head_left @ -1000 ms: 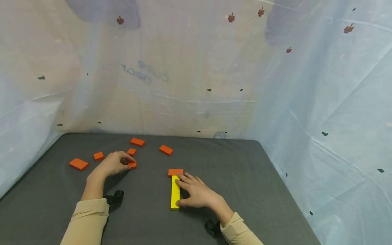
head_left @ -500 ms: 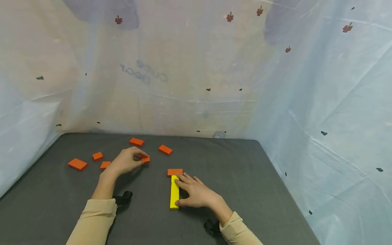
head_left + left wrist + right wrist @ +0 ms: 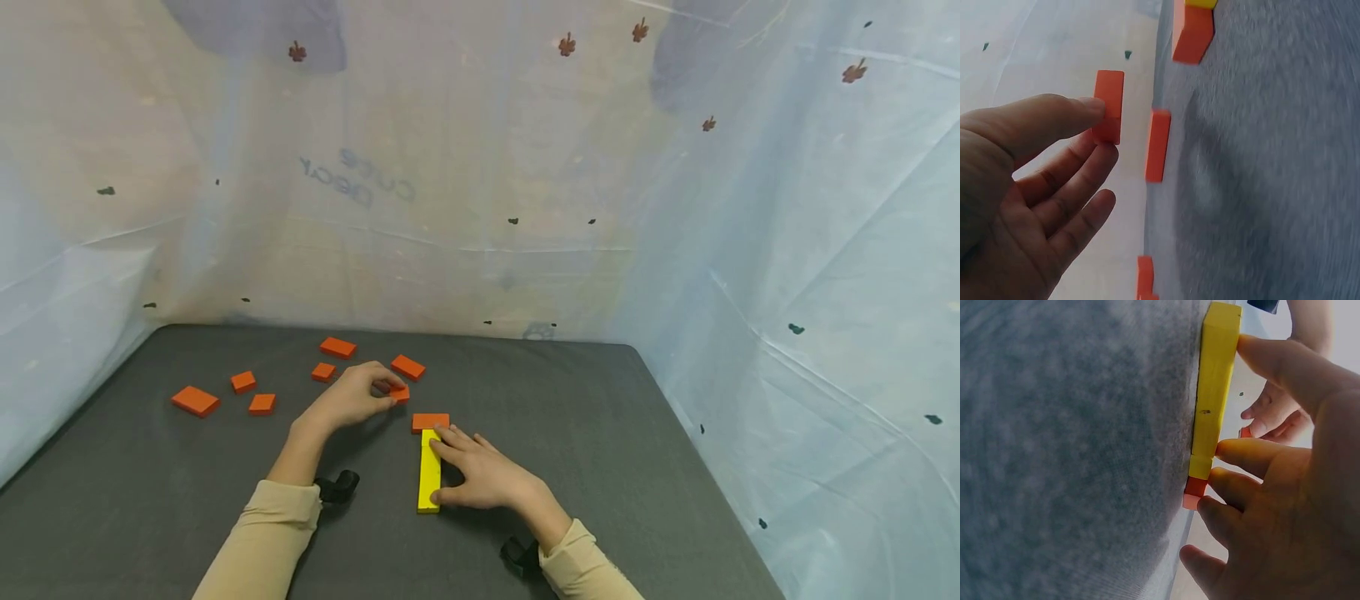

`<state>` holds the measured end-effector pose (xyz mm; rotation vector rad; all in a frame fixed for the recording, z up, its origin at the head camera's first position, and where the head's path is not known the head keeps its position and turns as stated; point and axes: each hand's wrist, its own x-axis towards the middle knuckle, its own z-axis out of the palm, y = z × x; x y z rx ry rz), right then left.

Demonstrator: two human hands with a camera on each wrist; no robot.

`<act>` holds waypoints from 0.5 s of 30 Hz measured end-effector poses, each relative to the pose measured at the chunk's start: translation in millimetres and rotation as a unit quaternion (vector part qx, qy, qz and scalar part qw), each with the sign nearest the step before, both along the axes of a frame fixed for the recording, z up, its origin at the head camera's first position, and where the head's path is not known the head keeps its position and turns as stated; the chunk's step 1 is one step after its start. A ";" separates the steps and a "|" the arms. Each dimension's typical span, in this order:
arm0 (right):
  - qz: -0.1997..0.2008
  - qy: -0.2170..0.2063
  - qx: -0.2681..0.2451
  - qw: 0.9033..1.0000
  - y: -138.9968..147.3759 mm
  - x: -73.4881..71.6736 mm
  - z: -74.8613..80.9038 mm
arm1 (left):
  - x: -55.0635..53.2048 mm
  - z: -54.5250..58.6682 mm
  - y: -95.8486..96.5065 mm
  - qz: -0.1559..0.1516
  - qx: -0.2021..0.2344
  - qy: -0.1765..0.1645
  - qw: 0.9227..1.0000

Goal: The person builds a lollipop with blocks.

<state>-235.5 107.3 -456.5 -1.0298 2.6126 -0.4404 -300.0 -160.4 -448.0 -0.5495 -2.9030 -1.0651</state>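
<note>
My left hand (image 3: 351, 398) pinches a small orange block (image 3: 1110, 106) between thumb and fingertips. In the left wrist view the block is held upright, apart from the table. My right hand (image 3: 489, 477) lies beside a long yellow block (image 3: 429, 483), its fingers spread and fairly straight. Thumb and fingertips touch the block's right side. A short yellow piece (image 3: 1200, 466) meets the long one end to end. Beyond it an orange block (image 3: 430, 421) lies crosswise, forming a T shape; other right fingertips touch or nearly touch it. The held block is just left of this crosspiece.
Several loose orange blocks lie on the dark grey table (image 3: 600, 467), including one (image 3: 408, 367) behind my left hand and a larger one (image 3: 196, 401) at far left. Black straps (image 3: 339, 487) hang at both wrists. A translucent printed sheet (image 3: 450, 167) surrounds the table's back and sides.
My left hand has carried the small orange block rightward from the loose blocks toward the crosspiece. My right hand and the yellow blocks have stayed in place.
</note>
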 end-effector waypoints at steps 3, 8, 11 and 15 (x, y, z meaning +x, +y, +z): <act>0.002 0.001 -0.001 1.000 0.4 0.3 -0.2 | -2.5 -1.2 7.4 -0.007 0.002 -0.005 1.000; -0.002 -0.007 0.004 1.000 1.1 1.2 0.8 | -6.7 -4.8 18.9 -0.013 0.004 -0.017 1.000; -0.003 -0.011 0.004 1.000 2.0 1.4 1.1 | -9.9 -7.3 24.6 -0.011 0.005 -0.023 1.000; -0.002 -0.009 0.003 1.000 2.9 1.3 0.9 | -13.9 -9.7 30.9 -0.005 0.000 -0.026 1.000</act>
